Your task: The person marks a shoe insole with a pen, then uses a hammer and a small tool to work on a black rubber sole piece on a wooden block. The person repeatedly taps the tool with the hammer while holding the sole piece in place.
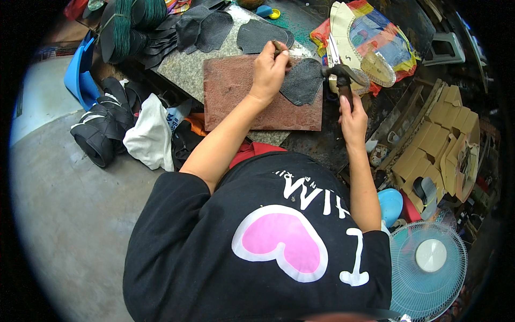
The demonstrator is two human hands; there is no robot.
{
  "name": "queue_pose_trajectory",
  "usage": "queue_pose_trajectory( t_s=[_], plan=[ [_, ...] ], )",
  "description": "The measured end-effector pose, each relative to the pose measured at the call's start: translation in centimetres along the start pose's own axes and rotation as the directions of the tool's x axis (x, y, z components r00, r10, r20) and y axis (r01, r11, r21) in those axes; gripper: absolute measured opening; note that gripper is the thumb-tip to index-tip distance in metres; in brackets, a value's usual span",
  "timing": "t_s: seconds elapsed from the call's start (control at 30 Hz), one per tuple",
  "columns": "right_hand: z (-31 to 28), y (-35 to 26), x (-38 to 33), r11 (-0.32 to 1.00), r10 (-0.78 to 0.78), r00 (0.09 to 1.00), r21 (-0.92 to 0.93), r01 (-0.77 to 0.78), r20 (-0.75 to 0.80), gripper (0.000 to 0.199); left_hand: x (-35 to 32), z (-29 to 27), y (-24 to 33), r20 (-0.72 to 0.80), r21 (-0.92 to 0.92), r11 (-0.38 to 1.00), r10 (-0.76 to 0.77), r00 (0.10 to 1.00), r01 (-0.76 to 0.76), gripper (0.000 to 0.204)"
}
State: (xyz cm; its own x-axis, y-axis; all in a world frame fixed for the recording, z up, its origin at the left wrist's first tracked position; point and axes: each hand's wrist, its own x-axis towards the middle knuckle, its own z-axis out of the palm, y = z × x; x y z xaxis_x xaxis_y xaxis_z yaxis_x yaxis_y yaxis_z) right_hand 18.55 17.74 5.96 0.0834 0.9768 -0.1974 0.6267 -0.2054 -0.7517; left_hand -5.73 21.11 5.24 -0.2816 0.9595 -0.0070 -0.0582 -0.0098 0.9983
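Observation:
My left hand (270, 74) is closed round a short dark rod that looks like a hand punch (277, 47), most of it hidden by the fingers. It is over the upper left edge of a black textured leather piece (301, 85). That piece lies on a reddish-brown board (228, 88). In my right hand (353, 121) is the dark handle of a hammer (343, 80). The hammer's head is at the right edge of the leather; whether it touches anything I cannot tell.
More black leather pieces (263, 36) lie on the grey stone slab (185, 72) behind the board. Scissors (333, 51) and pale shoe parts (378, 70) rest on a colourful mesh bag (370, 32) at right. Sole bundles (115, 32) stand far left, cardboard (429, 147) and a fan (429, 273) to the right.

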Motion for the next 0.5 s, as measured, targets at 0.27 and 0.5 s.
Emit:
queue_pose_trajectory(
  t_s=[0.27, 0.5],
  plan=[
    [-4.7, 3.8, -4.0, 0.84, -0.385, 0.921, -0.394, 0.373, 0.052, 0.04, -0.1, 0.2, 1.0, 0.347, 0.64, 0.548, 0.419, 0.839, -0.539, 0.034],
    [-4.1, 0.9, -2.1, 0.757, -0.531, 0.84, -0.383, 0.529, 0.111, 0.03, 0.8, 1.8, -0.3, 0.411, 0.648, 0.499, 0.407, 0.816, -0.575, 0.039]
  ],
)
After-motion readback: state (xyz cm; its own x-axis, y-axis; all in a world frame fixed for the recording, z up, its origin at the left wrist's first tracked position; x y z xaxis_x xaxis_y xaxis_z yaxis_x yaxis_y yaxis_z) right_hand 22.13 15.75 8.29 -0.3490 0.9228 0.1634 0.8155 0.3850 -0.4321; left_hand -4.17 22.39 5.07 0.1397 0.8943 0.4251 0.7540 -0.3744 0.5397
